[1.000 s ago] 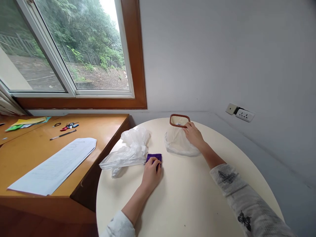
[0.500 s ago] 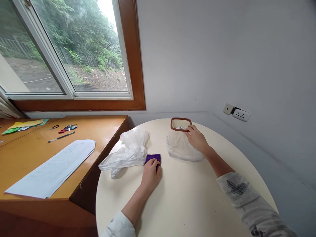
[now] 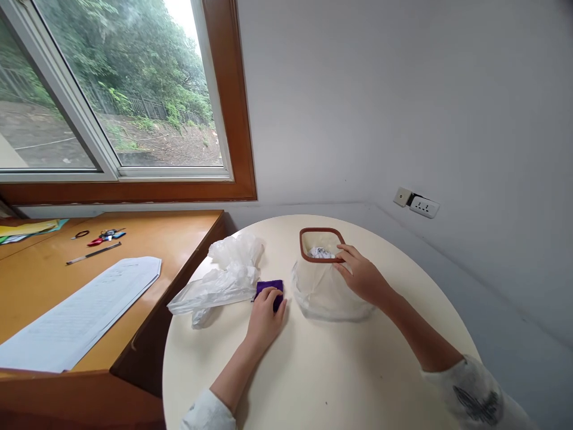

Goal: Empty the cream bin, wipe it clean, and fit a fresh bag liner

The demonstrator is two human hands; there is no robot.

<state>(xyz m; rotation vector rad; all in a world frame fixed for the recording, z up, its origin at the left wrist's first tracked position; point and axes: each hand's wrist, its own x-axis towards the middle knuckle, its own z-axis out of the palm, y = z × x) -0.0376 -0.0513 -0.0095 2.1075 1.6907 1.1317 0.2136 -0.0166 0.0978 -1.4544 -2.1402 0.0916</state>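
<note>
My left hand (image 3: pixel 265 316) rests on a folded purple cloth (image 3: pixel 270 286), its fingers curled over the near edge. Just left of the cloth lies a crumpled white plastic bag (image 3: pixel 228 278). My right hand (image 3: pixel 362 275) pinches the near right rim of a small bin (image 3: pixel 322 230) with a brown rectangular rim. A translucent plastic liner (image 3: pixel 320 295) hangs over the outside of the bin. Crumpled whitish paper (image 3: pixel 320 252) shows inside it. The lower part of the bin is hidden by the liner.
The round cream table (image 3: pixel 340 370) stands beside a wooden desk (image 3: pixel 179 239). On the desk are paper sheets (image 3: pixel 85 310), a pen (image 3: pixel 93 254), keys (image 3: pixel 107 235) and coloured papers (image 3: pixel 31 230). A wall socket (image 3: pixel 424 206) is at the right.
My right hand has drawn the bin nearer and tipped its opening towards me, so more of the paper inside shows. My left hand stays on the purple cloth. The view has shifted slightly right.
</note>
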